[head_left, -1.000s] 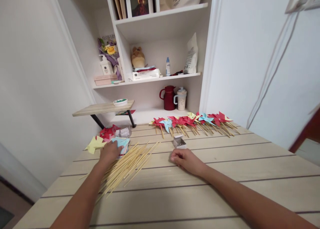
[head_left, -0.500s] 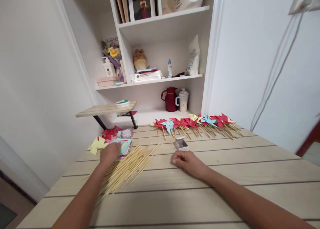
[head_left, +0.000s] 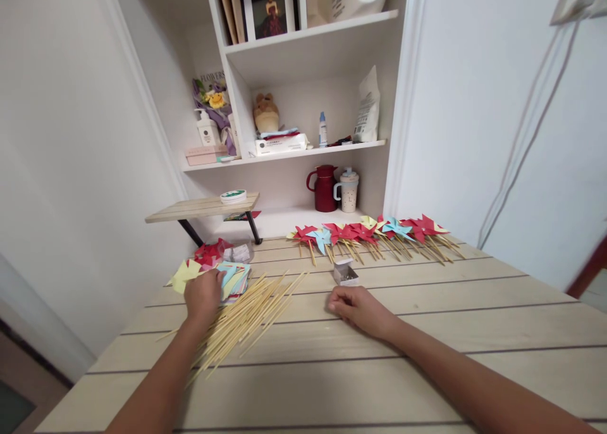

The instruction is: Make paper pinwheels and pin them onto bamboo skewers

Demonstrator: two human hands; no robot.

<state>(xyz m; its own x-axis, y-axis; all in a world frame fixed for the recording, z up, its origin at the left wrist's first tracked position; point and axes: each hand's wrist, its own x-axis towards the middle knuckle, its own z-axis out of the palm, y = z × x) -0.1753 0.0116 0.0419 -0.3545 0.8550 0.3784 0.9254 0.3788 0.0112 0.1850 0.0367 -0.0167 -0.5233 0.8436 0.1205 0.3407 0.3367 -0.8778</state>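
My left hand [head_left: 203, 292] is closed at the left edge of a stack of coloured paper sheets [head_left: 241, 281], its fingertips pinching a light blue paper sheet [head_left: 228, 273] on top. Thin wooden sticks [head_left: 251, 314] lie in a loose pile just right of that wrist. My right hand [head_left: 355, 306] rests on the table with curled fingers; whatever they may hold is hidden. Right behind it stands a small open white box [head_left: 346, 273] with small shiny bits inside. A yellow paper pinwheel [head_left: 186, 273] lies partly behind my left hand.
Finished pinwheels on sticks [head_left: 351, 233] lie in a row along the table's back. Red folded paper [head_left: 208, 253] and a clear container [head_left: 238, 252] sit beneath a small raised shelf [head_left: 199, 209]. A red jug [head_left: 325, 188] and a cup [head_left: 349, 191] stand in the cabinet.
My left hand has shifted slightly toward me and left at the paper stack, drawing at the light blue top sheet. My right hand stays in place.
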